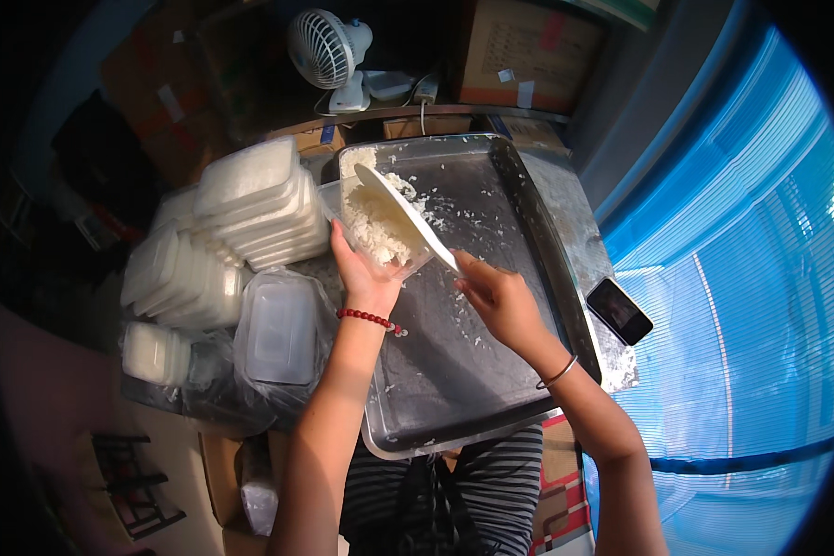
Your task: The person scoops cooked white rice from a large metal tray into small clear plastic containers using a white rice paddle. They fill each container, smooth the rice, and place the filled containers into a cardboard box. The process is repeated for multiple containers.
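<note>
My left hand [367, 274], with a red bead bracelet at its wrist, holds a clear plastic container [420, 263] tilted over the left side of a dark metal tray [459, 389]. Cooked white rice [379, 233] lies in the container. The handle of a white rice paddle [406, 208] is gripped by my right hand [493, 292]; its blade slants across the container, against or just above the rice. More rice sits in the tray's far left corner, and loose grains are scattered over the tray's bottom and rim. A thin metal bangle circles my right wrist.
Stacks of rice-filled lidded containers [250, 187] stand left of the tray. Nearer me, nested empty-looking containers [281, 330] sit in a plastic bag. A phone [620, 311] lies at the table's right edge, beside a blue curtain [737, 313]. A small fan [326, 52] and cardboard boxes [521, 55] are behind.
</note>
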Motion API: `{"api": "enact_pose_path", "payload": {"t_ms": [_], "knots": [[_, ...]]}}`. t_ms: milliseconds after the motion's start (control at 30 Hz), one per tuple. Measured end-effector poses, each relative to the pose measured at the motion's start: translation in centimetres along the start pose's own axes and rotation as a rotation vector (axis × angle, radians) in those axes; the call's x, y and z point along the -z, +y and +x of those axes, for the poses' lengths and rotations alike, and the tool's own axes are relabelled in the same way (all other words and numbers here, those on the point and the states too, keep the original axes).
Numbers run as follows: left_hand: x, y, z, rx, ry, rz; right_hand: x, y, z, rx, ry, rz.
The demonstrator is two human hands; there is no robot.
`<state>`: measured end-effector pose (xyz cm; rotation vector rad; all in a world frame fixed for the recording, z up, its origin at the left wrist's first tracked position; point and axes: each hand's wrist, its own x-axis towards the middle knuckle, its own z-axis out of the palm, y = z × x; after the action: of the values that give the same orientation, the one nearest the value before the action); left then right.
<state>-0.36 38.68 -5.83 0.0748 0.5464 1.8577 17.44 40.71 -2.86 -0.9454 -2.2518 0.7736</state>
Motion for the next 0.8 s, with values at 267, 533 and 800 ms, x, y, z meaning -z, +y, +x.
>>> {"api": "enact_pose_path", "payload": {"t_ms": [267,533,800], "knots": [[-0.3,-0.6,-1.7,0.011,-0.075,0.030,0.9,-0.2,-2.2,-0.339,-0.133,0.587],[0.7,-0.7,-3.6,-0.051,0.027,0.091,2.4,-1.5,-2.4,-0.224,-0.116,0.597],[2.8,-0.6,-4.9,-0.099,0.103,0.107,1.8,-1.8,-5.4,-0.387,-0.331,0.618]]}}
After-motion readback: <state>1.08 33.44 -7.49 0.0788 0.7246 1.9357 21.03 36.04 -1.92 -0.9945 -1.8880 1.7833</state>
